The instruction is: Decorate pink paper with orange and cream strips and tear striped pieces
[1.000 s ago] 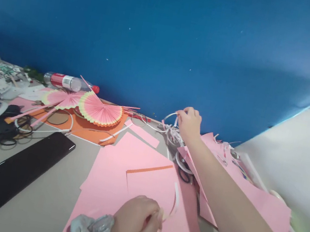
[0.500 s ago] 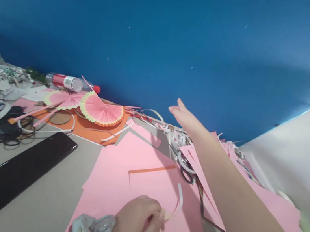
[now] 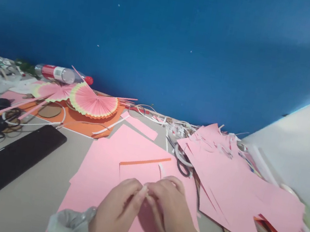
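1. We recorded the left hand (image 3: 117,209), with a pale watch (image 3: 71,227) at its wrist, near the front edge of the grey desk (image 3: 25,185); its fingers were closed in a pinch.
2. The right hand (image 3: 167,208) met it fingertip to fingertip, also pinched shut; between the two we made out only a thin white paper strip (image 3: 161,170), its free end curling up just behind the knuckles. How much of the strip each hand held we could not tell.
3. Beneath both hands lay a large pink paper sheet (image 3: 112,156), flat, with a narrow orange paper strip (image 3: 145,161) lying across it just beyond the fingers.
4. Toward the right edge of the desk we listed a loose heap of pink paper sheets (image 3: 231,173), overlapping and tilted.
5. Between the flat sheet and that heap lay a pair of scissors with white and black handles (image 3: 182,161), partly covered.
6. Toward the back left we noted a pleated pink paper fan with a yellow rim (image 3: 94,104), resting on an orange paper sheet (image 3: 87,126).
7. Behind the fan, against the blue wall (image 3: 167,46), a clear plastic bottle with a red label and red cap (image 3: 60,73) lay on its side.
8. Along the left part of the front edge sat a long black flat slab (image 3: 2,165), set at a slant.
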A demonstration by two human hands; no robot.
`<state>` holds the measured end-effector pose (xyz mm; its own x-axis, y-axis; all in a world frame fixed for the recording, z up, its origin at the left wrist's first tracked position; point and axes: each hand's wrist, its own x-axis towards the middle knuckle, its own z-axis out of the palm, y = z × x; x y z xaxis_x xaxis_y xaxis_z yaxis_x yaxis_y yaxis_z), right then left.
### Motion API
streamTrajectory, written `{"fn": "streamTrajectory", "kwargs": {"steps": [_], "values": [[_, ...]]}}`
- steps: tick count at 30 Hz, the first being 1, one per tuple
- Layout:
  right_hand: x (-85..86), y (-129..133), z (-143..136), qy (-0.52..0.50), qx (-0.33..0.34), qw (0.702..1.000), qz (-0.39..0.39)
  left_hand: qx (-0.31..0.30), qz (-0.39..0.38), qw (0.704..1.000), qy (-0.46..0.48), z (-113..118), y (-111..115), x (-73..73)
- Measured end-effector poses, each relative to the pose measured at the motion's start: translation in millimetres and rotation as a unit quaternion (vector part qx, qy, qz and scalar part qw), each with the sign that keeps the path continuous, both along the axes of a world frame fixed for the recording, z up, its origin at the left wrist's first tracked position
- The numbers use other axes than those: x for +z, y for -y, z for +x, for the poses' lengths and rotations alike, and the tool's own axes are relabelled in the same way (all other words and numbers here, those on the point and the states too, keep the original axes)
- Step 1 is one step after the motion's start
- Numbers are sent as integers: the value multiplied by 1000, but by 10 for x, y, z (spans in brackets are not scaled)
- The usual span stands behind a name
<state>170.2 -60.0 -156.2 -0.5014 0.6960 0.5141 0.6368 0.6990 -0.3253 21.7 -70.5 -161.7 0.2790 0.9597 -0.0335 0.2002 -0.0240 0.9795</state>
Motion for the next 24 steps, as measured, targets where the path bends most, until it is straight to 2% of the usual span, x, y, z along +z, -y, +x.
{"fn": "streamTrajectory", "kwargs": {"steps": [2, 6, 10, 12, 18, 24], "values": [[-18, -37, 29, -7, 14, 1000, -6, -2, -17, 1000, -7, -7, 6, 7], [-18, -27, 97, -12, -32, 998, -49, -7, -45, 999, -15, -16, 28, -4], [26, -16, 141, -37, -50, 995, -74, -46, -51, 998, -14, -40, 40, -14], [42, -16, 149, -48, -40, 996, -58, -57, -47, 997, -6, -49, 38, -10], [47, -4, 157, -66, 51, 996, -3, -25, -59, 998, 29, 0, 72, 1], [28, -26, 166, -66, 37, 997, -13, -23, -46, 998, 27, 29, 167, 12]]}}
